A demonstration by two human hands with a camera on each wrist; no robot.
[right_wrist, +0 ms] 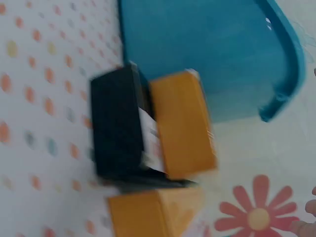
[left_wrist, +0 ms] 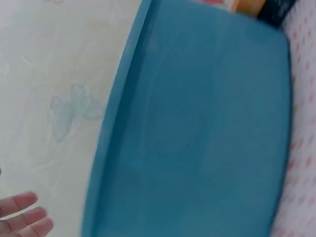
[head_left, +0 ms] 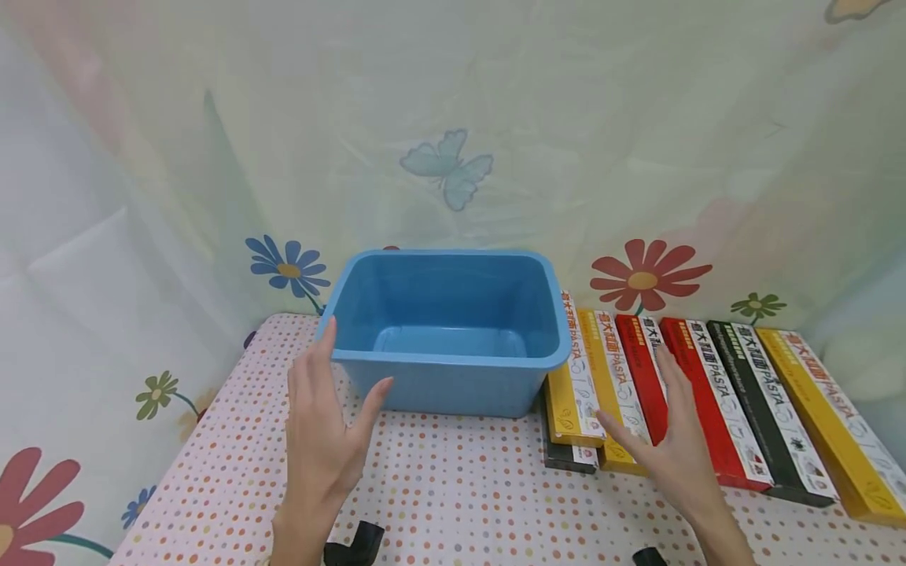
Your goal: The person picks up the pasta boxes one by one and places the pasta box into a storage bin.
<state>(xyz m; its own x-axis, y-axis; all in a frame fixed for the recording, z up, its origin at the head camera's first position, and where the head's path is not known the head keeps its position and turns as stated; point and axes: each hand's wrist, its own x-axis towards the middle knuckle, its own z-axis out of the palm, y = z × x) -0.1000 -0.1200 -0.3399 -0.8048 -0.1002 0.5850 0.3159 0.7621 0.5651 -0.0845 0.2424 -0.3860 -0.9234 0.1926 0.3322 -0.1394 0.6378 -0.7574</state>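
Together, a person's left hand (head_left: 322, 436) and right hand (head_left: 671, 452) are hovering above a dotted counter (head_left: 453, 487), fingers extended and thumbs set well apart; each grip is standing wide and holding nothing. Between them, farther back, a blue bin (head_left: 439, 385) is sitting upright. Only the head view is looking inside it, down to its floor; there a left fingertip is overlapping the near-left rim, while the left wrist view is showing three fingertips apart from the bin, against the pale cloth (head_left: 318, 102). That wrist view is otherwise giving itself over to the bin's outer wall, with boxes just peeking in at the top.

Right of the bin, pasta boxes (head_left: 715, 417) are lying in a row, their printed labels showing in the head view: a yellow one (head_left: 564, 405) is resting on a dark one (head_left: 566, 458), with yellow, red, red, black and yellow fanning outward. The right hand is hanging over the row's middle. The blurred right wrist view is revealing the near end of the dark box, largely hidden from above, while right fingertips are entering at the edge, beside a printed red flower (right_wrist: 258, 217).
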